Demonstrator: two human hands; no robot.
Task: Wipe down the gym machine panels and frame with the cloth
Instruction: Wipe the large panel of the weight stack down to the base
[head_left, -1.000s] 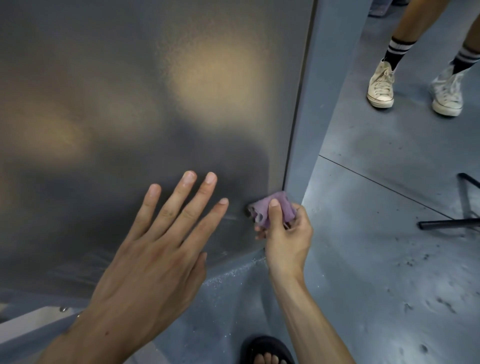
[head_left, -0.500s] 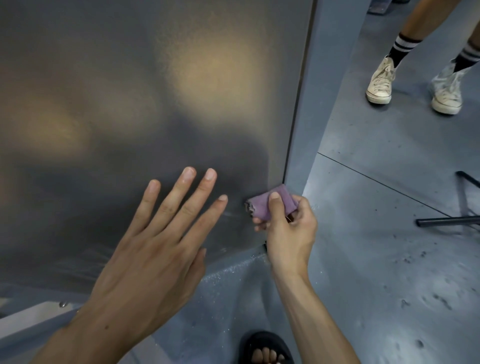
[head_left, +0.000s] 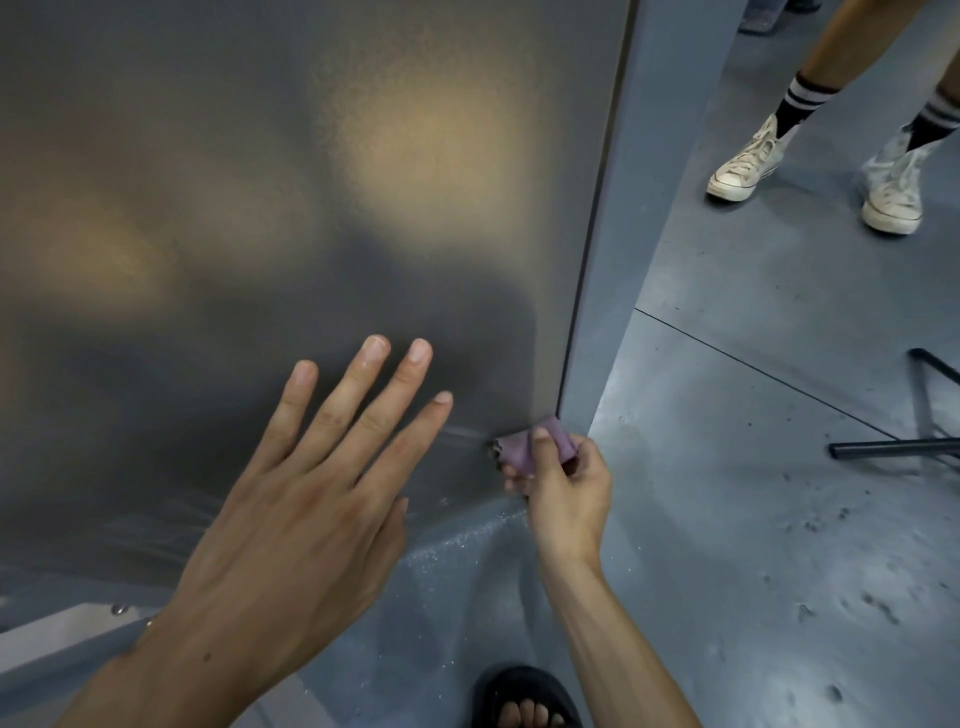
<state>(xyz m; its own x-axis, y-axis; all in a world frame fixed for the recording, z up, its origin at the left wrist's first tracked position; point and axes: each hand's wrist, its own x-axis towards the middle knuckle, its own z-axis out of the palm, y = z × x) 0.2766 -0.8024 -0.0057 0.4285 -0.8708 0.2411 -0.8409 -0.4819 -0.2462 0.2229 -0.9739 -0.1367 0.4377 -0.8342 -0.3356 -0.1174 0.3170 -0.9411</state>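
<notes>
Low on the panel (head_left: 260, 182), right hand (head_left: 563, 493) pinches a crumpled purple cloth (head_left: 519, 449); left hand (head_left: 306, 499) spread

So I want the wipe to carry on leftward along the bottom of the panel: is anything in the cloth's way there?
Yes. The left hand lies spread on the panel just left of the purple cloth that the right hand pinches at the panel's lower right corner. Its fingers lie across that path.

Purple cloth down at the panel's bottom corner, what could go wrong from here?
1. The cloth is bunched small in the right hand, so the fingers may scrape the frame post.
2. The left hand, spread over the panel, may leave fresh smudges.
</notes>
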